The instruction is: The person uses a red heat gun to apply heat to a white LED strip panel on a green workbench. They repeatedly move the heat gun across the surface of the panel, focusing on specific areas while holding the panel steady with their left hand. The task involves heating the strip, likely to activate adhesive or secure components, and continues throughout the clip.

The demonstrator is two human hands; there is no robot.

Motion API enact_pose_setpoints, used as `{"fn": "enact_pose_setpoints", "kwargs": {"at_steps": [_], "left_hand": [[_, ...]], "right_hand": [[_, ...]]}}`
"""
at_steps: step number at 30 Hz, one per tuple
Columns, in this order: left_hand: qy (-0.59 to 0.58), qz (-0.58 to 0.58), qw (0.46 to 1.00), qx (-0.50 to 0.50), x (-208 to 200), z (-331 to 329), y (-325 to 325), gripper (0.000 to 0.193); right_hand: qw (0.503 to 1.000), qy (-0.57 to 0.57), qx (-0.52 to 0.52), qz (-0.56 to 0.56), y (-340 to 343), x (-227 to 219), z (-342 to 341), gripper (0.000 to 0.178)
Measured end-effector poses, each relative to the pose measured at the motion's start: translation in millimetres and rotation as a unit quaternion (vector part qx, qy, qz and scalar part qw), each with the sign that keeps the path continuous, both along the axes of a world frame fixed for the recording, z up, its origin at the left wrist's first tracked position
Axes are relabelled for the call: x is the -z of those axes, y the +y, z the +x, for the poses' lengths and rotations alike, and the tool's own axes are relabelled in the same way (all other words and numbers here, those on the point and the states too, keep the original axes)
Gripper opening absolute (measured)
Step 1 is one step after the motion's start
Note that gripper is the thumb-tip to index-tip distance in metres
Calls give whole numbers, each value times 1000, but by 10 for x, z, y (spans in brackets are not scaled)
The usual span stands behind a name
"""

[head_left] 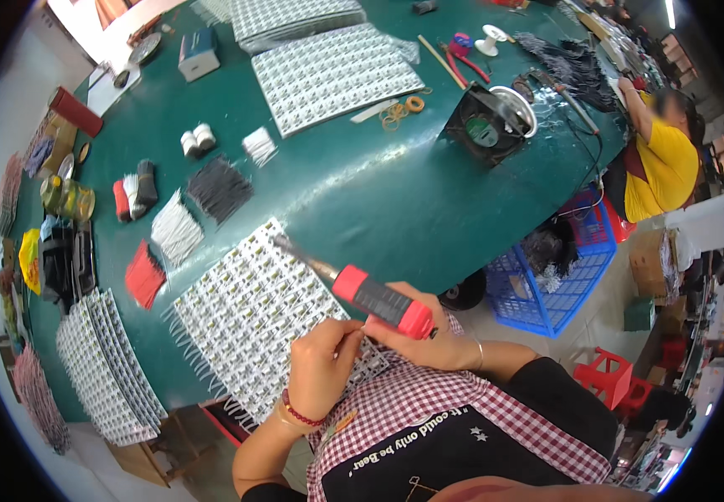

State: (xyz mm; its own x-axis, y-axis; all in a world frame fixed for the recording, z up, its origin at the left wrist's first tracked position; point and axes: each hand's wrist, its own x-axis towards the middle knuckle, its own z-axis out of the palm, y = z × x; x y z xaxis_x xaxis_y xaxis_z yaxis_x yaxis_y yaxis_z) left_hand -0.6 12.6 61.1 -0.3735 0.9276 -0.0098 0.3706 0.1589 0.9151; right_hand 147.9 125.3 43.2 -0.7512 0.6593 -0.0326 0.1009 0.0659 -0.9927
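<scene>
My right hand is closed around the red and black handle of a soldering iron. Its metal barrel points away to the left, over a white panel of small circuit boards. Beside the handle, my left hand is closed in a pinch, close to the right hand's fingertips. Whatever is between its fingers is too small to make out. The panel lies at the table's near edge, with pale wires hanging along its left side. Left of it lie bundles of red wires, white wires and black wires.
More board panels lie on the green table. A stack leans at its left edge. At right stand a black fan and a blue crate on the floor. A person in yellow sits at the far right.
</scene>
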Motion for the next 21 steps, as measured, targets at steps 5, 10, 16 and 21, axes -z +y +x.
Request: {"fn": "enact_pose_setpoints", "kwargs": {"at_steps": [5, 10, 16, 21], "left_hand": [[30, 11, 999, 2, -14, -46, -45, 4], [178, -2, 983, -51, 121, -529, -150, 4], [242, -10, 967, -80, 267, -915, -119, 5], [244, -23, 969, -18, 338, -758, -3, 4]], "right_hand": [[988, -82, -3, -134, -56, -53, 18, 44], [985, 20, 56, -161, 7, -179, -64, 39], [977, 44, 43, -203, 181, -89, 86, 39], [964, 6, 38, -262, 238, -66, 68, 34]]}}
